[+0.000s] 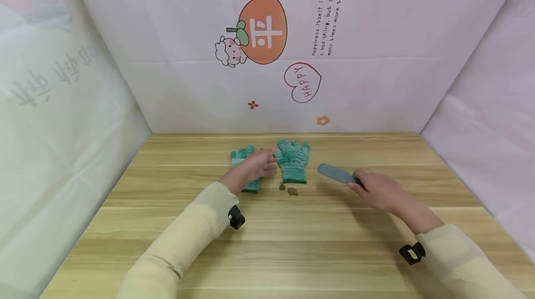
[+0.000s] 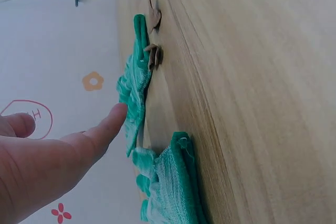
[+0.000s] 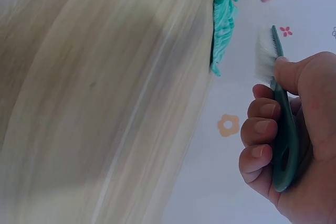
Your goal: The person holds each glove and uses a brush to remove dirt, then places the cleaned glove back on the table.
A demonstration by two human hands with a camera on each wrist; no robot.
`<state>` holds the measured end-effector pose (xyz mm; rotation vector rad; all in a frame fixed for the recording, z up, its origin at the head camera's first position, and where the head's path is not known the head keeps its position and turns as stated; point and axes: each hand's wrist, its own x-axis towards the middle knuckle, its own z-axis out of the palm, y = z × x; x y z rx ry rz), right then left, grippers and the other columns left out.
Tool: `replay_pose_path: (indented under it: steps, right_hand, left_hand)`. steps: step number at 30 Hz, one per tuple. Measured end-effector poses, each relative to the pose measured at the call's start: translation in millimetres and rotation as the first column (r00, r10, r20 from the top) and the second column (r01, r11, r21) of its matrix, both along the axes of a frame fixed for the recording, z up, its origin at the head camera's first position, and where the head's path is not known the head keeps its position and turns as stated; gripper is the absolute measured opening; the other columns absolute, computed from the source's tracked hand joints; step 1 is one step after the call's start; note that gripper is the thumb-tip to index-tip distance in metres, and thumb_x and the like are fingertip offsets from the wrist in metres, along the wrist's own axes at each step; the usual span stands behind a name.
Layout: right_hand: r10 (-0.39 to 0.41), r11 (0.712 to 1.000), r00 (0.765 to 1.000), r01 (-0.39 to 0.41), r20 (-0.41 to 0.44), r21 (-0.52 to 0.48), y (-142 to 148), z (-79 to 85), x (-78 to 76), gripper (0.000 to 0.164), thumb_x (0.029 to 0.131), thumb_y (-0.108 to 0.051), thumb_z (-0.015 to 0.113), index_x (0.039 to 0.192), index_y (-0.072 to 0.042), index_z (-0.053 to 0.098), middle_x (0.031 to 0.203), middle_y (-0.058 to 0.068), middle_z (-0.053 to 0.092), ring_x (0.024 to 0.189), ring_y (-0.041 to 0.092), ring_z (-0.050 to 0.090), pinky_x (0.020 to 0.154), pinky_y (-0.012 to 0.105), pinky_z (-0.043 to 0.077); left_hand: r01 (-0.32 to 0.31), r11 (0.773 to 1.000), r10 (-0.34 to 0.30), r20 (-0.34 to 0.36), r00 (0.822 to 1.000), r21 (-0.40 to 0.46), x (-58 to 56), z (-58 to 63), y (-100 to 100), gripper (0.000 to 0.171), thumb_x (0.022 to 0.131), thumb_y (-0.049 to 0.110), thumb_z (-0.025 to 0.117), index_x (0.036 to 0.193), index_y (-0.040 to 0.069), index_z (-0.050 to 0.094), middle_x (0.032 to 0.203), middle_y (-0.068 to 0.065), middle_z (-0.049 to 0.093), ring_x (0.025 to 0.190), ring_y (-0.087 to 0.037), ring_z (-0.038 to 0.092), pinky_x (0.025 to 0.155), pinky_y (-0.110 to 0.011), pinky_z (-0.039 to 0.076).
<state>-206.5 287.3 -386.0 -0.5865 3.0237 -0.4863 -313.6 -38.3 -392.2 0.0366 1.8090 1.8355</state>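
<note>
My right hand grips a dark green brush by its handle, the thumb laid along its neck. White bristles show in the right wrist view, while in the head view the brush's flat grey-green back points left. My left hand reaches over the table with fingers extended and holds nothing. It overlaps the left green-and-white knitted glove, hiding part of it. Its fingertips are right by the edge of the right glove. Below that glove's cuff lie two small brown pieces.
The gloves and brown pieces lie on a wood-grain table. A white printed cloth rises behind the table's far edge, with more white cloth on both sides. Each wrist carries a small black camera.
</note>
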Motion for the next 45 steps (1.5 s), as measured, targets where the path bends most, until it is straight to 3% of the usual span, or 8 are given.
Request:
replay_pose_path:
  steps: [7, 17, 23, 45]
  right_hand:
    - [-0.009, 1.000, 1.000, 0.009, -0.004, -0.013, 9, -6.8, -5.9, 0.021, 0.102, -0.027, 0.051, 0.096, -0.006, 0.052, 0.065, -0.002, 0.043, 0.055, 0.013, 0.040, 0.051, 0.029, 0.035]
    - [0.015, 1.000, 0.999, -0.016, -0.030, -0.018, 25, -22.6, -13.9, 0.018, 0.101, -0.022, 0.054, 0.100, -0.005, 0.051, 0.073, -0.002, 0.047, 0.062, 0.013, 0.043, 0.055, 0.029, 0.037]
    - [0.029, 0.999, 0.999, -0.029, -0.014, -0.026, 31, -29.1, -19.3, 0.015, 0.101, -0.018, 0.054, 0.100, -0.004, 0.050, 0.081, 0.001, 0.052, 0.067, 0.015, 0.046, 0.059, 0.031, 0.040]
    - [0.047, 0.999, 0.994, -0.044, 0.098, -0.028, 26, -40.0, -24.5, 0.016, 0.101, -0.016, 0.053, 0.099, -0.001, 0.046, 0.078, 0.003, 0.050, 0.067, 0.017, 0.046, 0.060, 0.033, 0.040]
  left_hand:
    - [0.052, 0.997, -0.052, -0.004, 0.999, 0.055, 12.4, 2.6, -4, 0.062, 0.107, 0.031, 0.035, 0.154, 0.001, 0.008, 0.155, -0.025, 0.023, 0.136, -0.038, 0.034, 0.109, -0.047, 0.032]
    - [0.108, 0.992, -0.107, -0.030, 0.994, 0.065, 25.2, 5.7, -15, 0.057, 0.108, 0.029, 0.034, 0.154, 0.001, 0.017, 0.155, -0.024, 0.023, 0.137, -0.038, 0.032, 0.110, -0.050, 0.029]
    - [0.116, 0.991, -0.113, -0.042, 0.993, 0.064, 31.9, 8.4, -21, 0.055, 0.108, 0.029, 0.034, 0.153, 0.002, 0.021, 0.154, -0.024, 0.025, 0.138, -0.038, 0.032, 0.109, -0.049, 0.031]
    - [0.124, 0.984, -0.127, 0.016, 0.992, 0.132, 48.7, 9.5, -40, 0.055, 0.108, 0.029, 0.030, 0.152, -0.002, 0.019, 0.154, -0.027, 0.024, 0.138, -0.041, 0.030, 0.109, -0.051, 0.029]
